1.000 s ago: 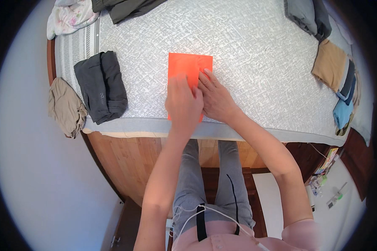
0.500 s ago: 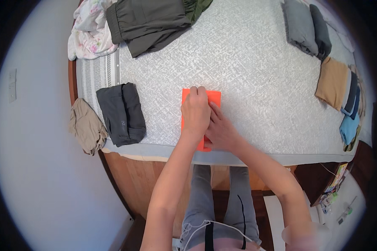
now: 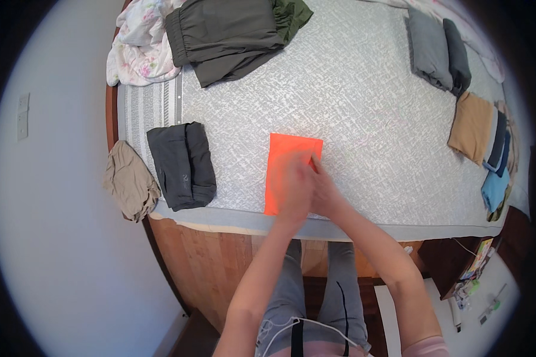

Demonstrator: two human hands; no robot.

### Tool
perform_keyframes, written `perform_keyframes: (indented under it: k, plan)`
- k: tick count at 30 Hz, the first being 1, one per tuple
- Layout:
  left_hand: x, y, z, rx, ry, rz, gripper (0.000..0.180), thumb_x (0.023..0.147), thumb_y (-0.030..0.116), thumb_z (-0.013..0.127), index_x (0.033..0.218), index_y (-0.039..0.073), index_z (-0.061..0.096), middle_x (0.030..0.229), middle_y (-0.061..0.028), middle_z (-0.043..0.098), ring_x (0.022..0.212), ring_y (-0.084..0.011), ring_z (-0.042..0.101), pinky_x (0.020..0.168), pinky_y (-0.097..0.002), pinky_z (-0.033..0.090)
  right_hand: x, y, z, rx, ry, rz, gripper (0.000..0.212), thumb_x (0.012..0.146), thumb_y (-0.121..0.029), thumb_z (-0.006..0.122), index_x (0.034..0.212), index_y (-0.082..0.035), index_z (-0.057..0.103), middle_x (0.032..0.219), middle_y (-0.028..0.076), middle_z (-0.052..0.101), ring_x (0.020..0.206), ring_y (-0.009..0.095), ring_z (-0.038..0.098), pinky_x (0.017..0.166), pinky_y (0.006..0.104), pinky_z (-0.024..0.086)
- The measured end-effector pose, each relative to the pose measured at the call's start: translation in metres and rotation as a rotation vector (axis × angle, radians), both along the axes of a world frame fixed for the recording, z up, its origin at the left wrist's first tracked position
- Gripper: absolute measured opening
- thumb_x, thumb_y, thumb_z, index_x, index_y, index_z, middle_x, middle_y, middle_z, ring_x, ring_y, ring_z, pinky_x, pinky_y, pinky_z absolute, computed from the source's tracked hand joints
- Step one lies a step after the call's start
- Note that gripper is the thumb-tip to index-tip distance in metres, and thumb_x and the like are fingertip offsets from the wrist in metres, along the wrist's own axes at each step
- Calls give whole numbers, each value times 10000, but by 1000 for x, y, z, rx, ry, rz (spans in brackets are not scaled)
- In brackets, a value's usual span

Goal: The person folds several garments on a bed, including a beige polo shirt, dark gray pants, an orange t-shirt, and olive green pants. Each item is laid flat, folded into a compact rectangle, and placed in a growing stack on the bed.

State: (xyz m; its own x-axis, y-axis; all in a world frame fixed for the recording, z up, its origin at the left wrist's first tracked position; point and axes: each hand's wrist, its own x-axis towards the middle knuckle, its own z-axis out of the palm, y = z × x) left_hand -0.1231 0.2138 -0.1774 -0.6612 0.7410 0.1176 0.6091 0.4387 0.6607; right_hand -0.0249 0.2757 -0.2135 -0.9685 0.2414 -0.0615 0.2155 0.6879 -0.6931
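A bright orange folded cloth (image 3: 293, 144), flat and rectangular, lies on the bed near its front edge. My left hand (image 3: 295, 184) is over its middle, smeared by motion, so its fingers cannot be made out. Close against it, my right hand (image 3: 326, 191) is at the cloth's right edge; one finger shows near the upper right part of the cloth, and the others are hidden behind the left hand.
Dark folded trousers (image 3: 181, 166) and a crumpled beige cloth (image 3: 130, 181) lie to the left. Dark green trousers (image 3: 226, 33) and a floral cloth (image 3: 142, 50) are at the far left. Grey folded clothes (image 3: 429, 50) and a tan garment (image 3: 470, 128) line the bed's right side.
Both hands have drawn together over the orange cloth, and the left has slid toward its right side. More of the cloth's left part shows. The whole view has shifted slightly.
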Motion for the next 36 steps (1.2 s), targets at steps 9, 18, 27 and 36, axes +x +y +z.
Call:
perform_keyframes:
  k: [9,18,27,36]
  plan:
    - [-27,-84,-20,-35,-1215,247,382,824,143,800,1116,-51,646,1011,-149,701,888,-253,685,790,-373,542,8,-6,22,-116,168,-517,326,824,-38,700,1143,-29,633,1410,199,536,1346,401,458,1140,493,364]
    - [-53,-122,29,90,-1298,274,420,843,86,759,1219,-8,596,1128,-87,673,1049,-160,633,915,-336,516,-209,198,27,-88,330,-706,865,869,-458,780,1453,76,430,1430,226,527,1316,306,516,1118,381,383]
    - [-120,-244,36,47,-1278,347,481,829,80,775,1252,17,553,1131,-72,666,1051,-141,632,915,-326,524,-321,226,37,-838,191,-1018,729,699,-367,931,1201,82,650,1160,154,694,1027,225,671,911,350,539]
    - [-84,-216,23,215,-1270,303,587,828,101,788,1325,-20,500,1173,-135,660,1057,-175,643,922,-330,523,-330,169,149,-1279,133,-667,312,892,-198,740,1122,4,680,1047,116,735,884,214,718,818,361,603]
